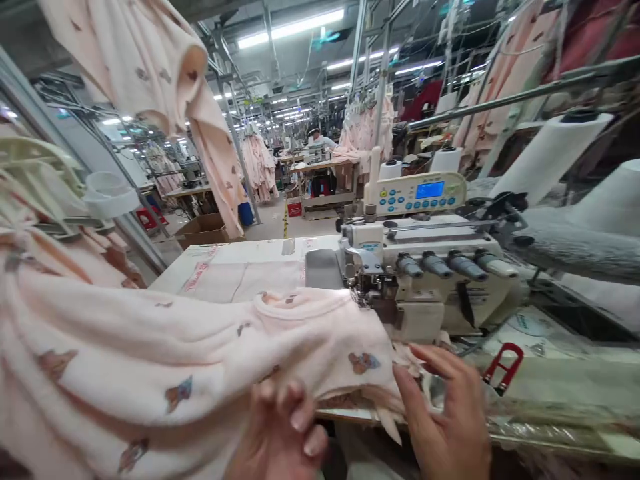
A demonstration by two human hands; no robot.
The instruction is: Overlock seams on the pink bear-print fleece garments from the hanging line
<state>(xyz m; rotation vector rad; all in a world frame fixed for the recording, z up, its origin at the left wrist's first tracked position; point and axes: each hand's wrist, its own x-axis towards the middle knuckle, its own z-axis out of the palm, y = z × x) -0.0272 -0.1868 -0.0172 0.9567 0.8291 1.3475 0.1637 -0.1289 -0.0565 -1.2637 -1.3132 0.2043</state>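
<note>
Factory floor (270,217), cardboard box (203,230), hands (277,433), pink garment (150,347)

White sewing table (270,250) — overlock machine (430,280) on it, pale pink fleece garment (150,340) (small printed motifs) draped across

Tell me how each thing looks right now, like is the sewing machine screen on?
left hand, fingers curled against the fabric
right hand, open, fingers spread
pink printed garment, bunched, edge at the presser foot
overlock sewing machine, thread cones on top
control panel screen, lit blue
cardboard box, open
</note>
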